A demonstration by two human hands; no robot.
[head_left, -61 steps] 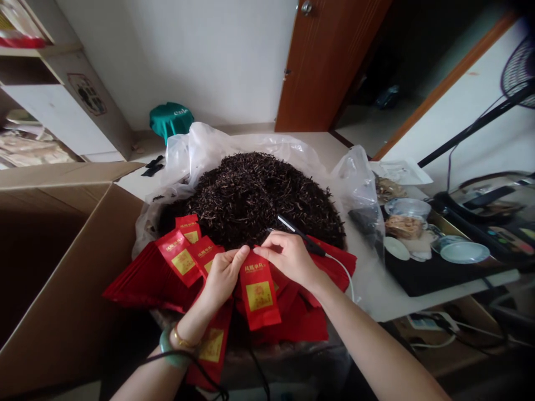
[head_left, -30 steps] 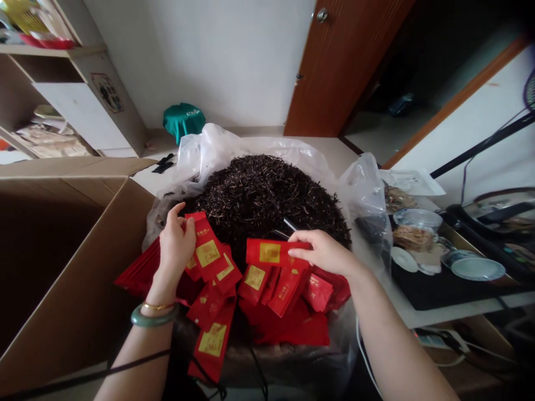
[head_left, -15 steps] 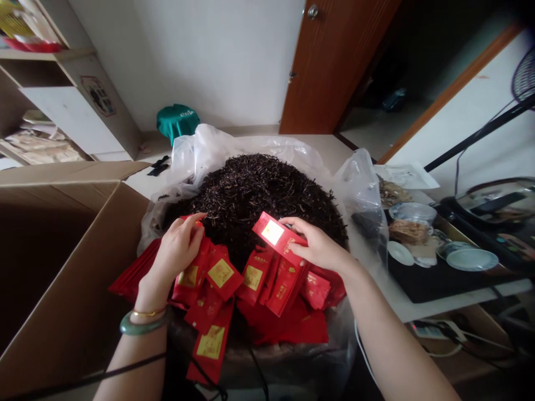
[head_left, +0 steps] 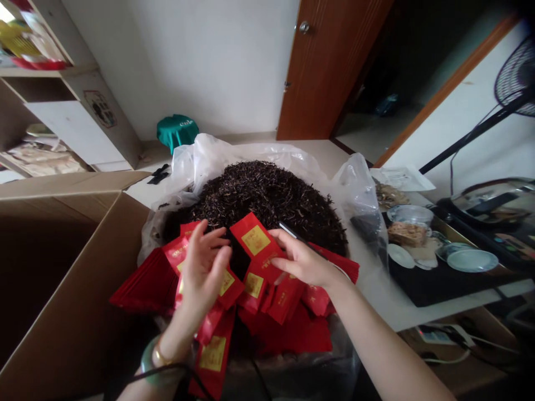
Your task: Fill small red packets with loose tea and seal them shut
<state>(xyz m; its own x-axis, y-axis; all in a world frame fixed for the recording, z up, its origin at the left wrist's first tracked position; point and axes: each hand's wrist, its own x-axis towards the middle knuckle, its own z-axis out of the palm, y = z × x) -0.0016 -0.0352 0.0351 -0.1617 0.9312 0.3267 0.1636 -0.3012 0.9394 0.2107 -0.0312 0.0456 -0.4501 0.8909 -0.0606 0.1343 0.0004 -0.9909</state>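
Observation:
My right hand (head_left: 298,259) grips a red packet (head_left: 253,236) with a gold square label, its thumb across the lower part. A slim dark object with a pale edge (head_left: 292,231) shows behind that hand; its kind is unclear. To the left, my left hand (head_left: 207,262) hangs with fingers apart and nothing in it, over several red packets. More red packets (head_left: 213,356) lie along the near side, some fanned in a stack (head_left: 146,284) at left. Beyond both hands rises a heap of dark, dry leaf strips (head_left: 267,186), like loose tea, inside a clear plastic liner (head_left: 357,184).
An open cardboard box (head_left: 96,267) stands close on the left. At right, a low table (head_left: 430,289) carries glass dishes and a clear tub (head_left: 412,214). A fan (head_left: 516,78), a brown door (head_left: 326,72) and a green-covered stool (head_left: 178,131) are farther off.
My left hand has lifted off the left packets, moved right and opened. The packet in my right hand has shifted left and turned steeper. The view has tilted slightly.

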